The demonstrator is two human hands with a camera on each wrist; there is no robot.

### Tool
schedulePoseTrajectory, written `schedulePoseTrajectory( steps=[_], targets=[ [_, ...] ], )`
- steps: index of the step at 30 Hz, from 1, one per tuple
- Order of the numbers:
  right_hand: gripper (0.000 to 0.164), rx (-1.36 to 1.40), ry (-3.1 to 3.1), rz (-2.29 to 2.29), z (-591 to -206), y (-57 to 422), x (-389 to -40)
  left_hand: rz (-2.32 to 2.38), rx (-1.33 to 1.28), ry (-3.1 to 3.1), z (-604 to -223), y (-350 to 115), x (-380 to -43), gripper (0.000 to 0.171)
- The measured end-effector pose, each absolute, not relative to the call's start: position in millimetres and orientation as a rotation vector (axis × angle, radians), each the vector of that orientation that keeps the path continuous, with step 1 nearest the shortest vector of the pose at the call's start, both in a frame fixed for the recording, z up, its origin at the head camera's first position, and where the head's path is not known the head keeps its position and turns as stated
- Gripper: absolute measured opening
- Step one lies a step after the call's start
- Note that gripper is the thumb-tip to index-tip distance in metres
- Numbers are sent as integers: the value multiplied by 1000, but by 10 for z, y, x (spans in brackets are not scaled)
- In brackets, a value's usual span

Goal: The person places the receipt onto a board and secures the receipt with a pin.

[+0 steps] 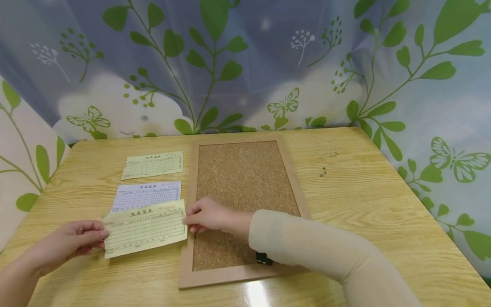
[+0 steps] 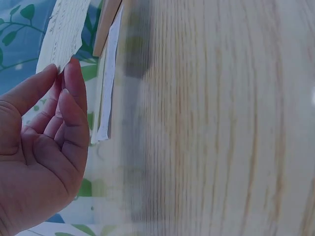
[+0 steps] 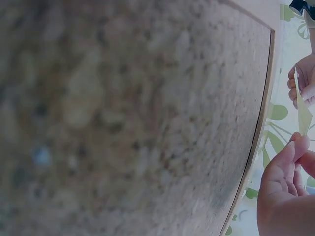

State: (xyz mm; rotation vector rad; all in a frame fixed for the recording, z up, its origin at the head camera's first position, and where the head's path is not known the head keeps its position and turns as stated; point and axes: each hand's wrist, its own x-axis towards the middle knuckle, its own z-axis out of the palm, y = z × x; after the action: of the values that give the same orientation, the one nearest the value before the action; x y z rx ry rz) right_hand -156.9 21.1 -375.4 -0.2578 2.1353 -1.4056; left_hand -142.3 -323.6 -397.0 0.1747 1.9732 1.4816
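Between my two hands a yellow receipt slip (image 1: 145, 230) with a printed table is held above the wooden tabletop. My left hand (image 1: 82, 238) pinches its left edge between thumb and fingers; the left wrist view shows the same slip (image 2: 64, 34) at the fingertips. At the slip's right edge my right hand (image 1: 209, 214) pinches it, with the forearm crossing a framed cork board (image 1: 238, 179). In the right wrist view the slip (image 3: 302, 113) appears nearly edge-on. Behind it lies a white receipt slip (image 1: 147, 194), partly covered from view. Another yellow slip (image 1: 153, 165) lies farther back.
The cork board's wooden frame (image 1: 218, 279) lies on the wooden table (image 1: 345, 187). Several small dark pieces (image 1: 323, 172) lie right of the board. A black object (image 1: 264, 258) shows below the right sleeve. A leaf-patterned curtain (image 1: 245, 64) stands behind the table.
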Motion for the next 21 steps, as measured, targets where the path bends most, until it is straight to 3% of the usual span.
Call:
schedulePoseTrajectory(
  steps=[21],
  targets=[
    [12,-195,2134,-1446,-3719,429,-1631,1488,161,2030,-3799,-3006,-1414,18]
  ],
)
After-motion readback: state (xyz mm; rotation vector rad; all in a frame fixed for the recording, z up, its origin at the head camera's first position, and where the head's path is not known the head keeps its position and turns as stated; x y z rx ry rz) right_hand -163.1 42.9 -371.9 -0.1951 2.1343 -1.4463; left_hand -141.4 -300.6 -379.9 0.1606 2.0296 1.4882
